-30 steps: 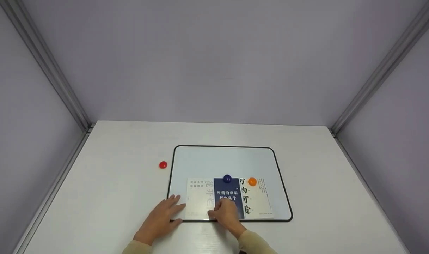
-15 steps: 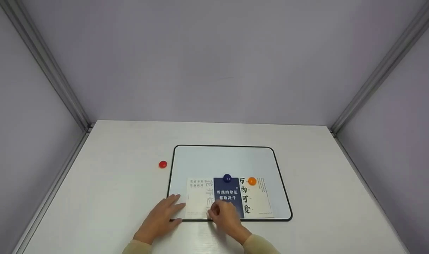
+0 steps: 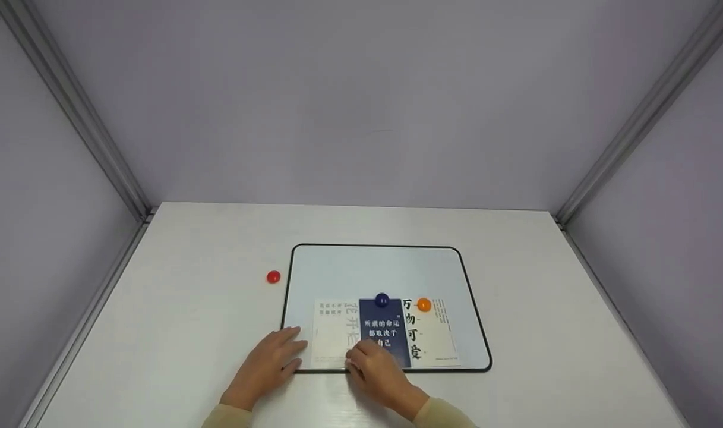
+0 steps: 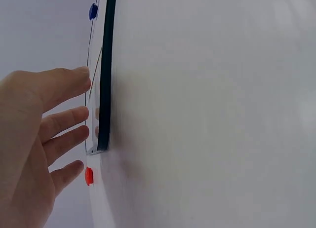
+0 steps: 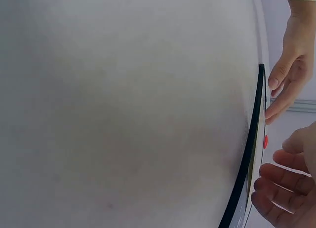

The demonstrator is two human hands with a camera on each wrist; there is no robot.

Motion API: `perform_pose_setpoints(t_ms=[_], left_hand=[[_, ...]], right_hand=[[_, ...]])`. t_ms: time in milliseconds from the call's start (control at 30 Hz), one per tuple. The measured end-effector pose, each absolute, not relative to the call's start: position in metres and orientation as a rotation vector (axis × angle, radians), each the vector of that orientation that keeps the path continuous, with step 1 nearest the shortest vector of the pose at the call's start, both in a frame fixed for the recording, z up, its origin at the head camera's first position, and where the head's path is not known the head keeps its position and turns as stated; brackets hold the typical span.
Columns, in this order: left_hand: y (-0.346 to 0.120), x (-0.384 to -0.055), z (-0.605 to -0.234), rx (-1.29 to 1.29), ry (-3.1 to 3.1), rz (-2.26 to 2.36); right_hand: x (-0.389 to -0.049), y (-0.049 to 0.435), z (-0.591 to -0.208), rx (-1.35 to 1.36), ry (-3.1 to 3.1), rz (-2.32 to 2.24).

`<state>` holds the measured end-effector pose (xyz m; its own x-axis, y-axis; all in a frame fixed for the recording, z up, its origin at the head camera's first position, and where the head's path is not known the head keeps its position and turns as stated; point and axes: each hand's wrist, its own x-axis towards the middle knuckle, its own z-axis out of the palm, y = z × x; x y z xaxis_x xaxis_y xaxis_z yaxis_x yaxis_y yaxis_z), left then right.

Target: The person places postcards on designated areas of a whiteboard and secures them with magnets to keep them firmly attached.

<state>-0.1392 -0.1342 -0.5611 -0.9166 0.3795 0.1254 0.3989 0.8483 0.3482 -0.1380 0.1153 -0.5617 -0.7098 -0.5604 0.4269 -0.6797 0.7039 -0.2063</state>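
Observation:
My left hand (image 3: pixel 267 362) rests with spread fingers on the lower left corner of a black-edged whiteboard (image 3: pixel 379 270). My right hand (image 3: pixel 378 371) lies palm down over the lower edge of a navy card (image 3: pixel 367 312) and the neighbouring pale card (image 3: pixel 331 333); its fingers are loosely bent. Between those fingers (image 5: pixel 281 178), the right wrist view shows nothing held. A second pale card (image 3: pixel 441 342) lies on the right. Near the cards' top edges sit a navy round magnet (image 3: pixel 382 300) and an orange magnet (image 3: pixel 424 305). The left pale card bears no magnet.
A red magnet (image 3: pixel 273 277) lies on the white table (image 3: pixel 201 285), left of the board. Grey-white panels (image 3: pixel 361 119) enclose the table at the back and both sides.
My right hand has slid slightly left and down, uncovering more print on the navy card. Its pinched-looking fingertips have loosened and lie flatter. The left hand, magnets and cards look nearly unchanged.

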Motion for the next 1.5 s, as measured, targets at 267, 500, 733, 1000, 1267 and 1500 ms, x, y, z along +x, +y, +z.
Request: perform_pose_setpoints(t_ms=[267,500,733,1000,1267,1500], left_hand=[[-0.137,-0.142,-0.561,-0.581,-2.844,-0.535],[-0.138,-0.147,-0.560,-0.508,-2.831,-0.582],[-0.137,-0.152,-0.560,-0.439,-2.885,-0.579],[-0.139,-0.158,-0.555,-0.391,-2.889,-0.593],[-0.145,-0.168,-0.557,-0.357,-2.854,-0.602],[-0.151,-0.180,-0.563,-0.312,-2.729,-0.666]], right_hand=[[-0.138,0.119,-0.561,1.152,-2.576,0.329],[-0.136,0.118,-0.556,1.182,-2.804,0.180],[-0.137,0.117,-0.556,1.195,-2.836,0.156],[-0.140,0.118,-0.561,1.194,-2.891,0.171],[-0.141,0.119,-0.561,1.223,-2.856,0.142],[-0.141,0.120,-0.556,1.231,-2.868,0.231]])
